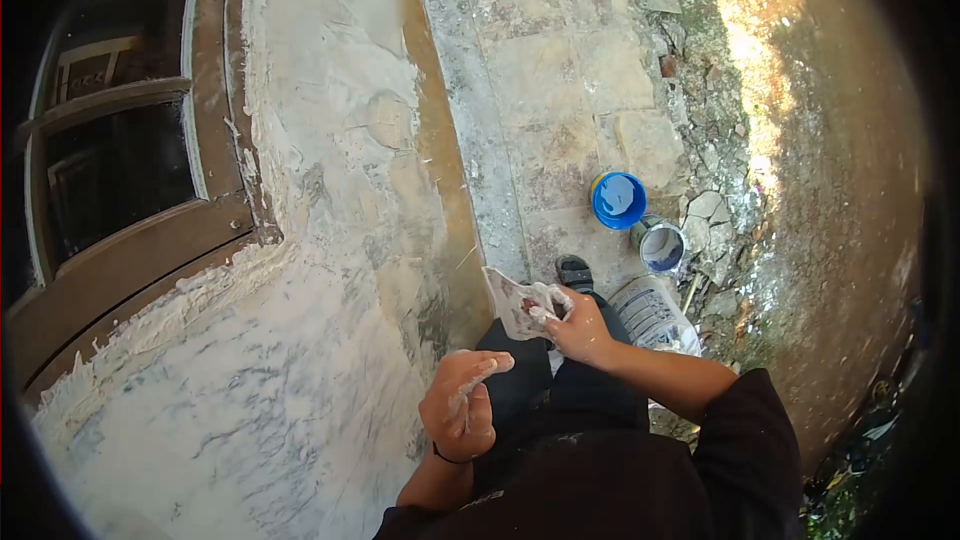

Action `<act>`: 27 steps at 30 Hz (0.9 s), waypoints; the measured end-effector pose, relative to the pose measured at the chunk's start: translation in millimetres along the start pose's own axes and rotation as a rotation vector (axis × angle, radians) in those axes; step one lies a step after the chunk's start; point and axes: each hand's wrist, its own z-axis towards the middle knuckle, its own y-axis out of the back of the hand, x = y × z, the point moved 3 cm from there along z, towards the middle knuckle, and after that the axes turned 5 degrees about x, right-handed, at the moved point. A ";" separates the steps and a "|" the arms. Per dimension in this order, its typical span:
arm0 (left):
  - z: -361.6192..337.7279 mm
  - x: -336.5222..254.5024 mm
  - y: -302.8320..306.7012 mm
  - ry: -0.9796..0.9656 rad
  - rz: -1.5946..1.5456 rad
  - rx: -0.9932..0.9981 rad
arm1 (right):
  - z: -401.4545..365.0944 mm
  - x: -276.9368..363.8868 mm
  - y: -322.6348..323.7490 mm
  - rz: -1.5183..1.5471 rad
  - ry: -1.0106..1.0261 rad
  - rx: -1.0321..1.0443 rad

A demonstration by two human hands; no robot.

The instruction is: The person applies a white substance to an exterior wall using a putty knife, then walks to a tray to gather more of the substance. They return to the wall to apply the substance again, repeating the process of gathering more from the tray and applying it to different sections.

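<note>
My right hand [585, 330] is closed round a flat scraper [512, 305] smeared with white plaster, held in front of my legs near the wall's foot. White smears cover the fingertips. My left hand [460, 405] is held close to the wall, its index finger stretched out with plaster along it and the thumb apart. I see nothing in that hand. Beside both hands rises the wall [340, 250], coated unevenly in white and grey plaster, with rough ridges along the window frame.
A brown wooden window frame [130, 240] with dark panes is on the left. On the paved path [540, 70] stand a blue bucket [618, 201] with pale contents and a smaller tin [661, 245]. A white printed bucket [650, 310] lies near my foot. Broken stones [708, 215] edge the path.
</note>
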 end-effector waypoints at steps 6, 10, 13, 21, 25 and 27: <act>75.3 -45.8 25.4 -0.050 -0.062 0.010 | -59.3 117.1 83.8 0.529 0.042 -0.378; 175.0 -52.0 27.3 -0.127 -0.215 0.000 | -38.3 222.8 92.9 0.738 0.254 -0.449; 274.7 -61.5 35.7 -0.225 -0.265 0.038 | 16.1 288.4 110.5 0.813 0.311 -0.483; 503.7 -107.0 83.1 -0.278 -0.303 0.160 | 150.3 472.6 164.5 0.890 0.424 -0.504; 589.3 -138.7 79.8 -0.320 -0.286 0.229 | 183.3 544.3 200.8 0.923 0.424 -0.530; 633.6 -150.1 74.3 -0.351 -0.267 0.265 | 205.0 567.1 227.9 0.946 0.439 -0.516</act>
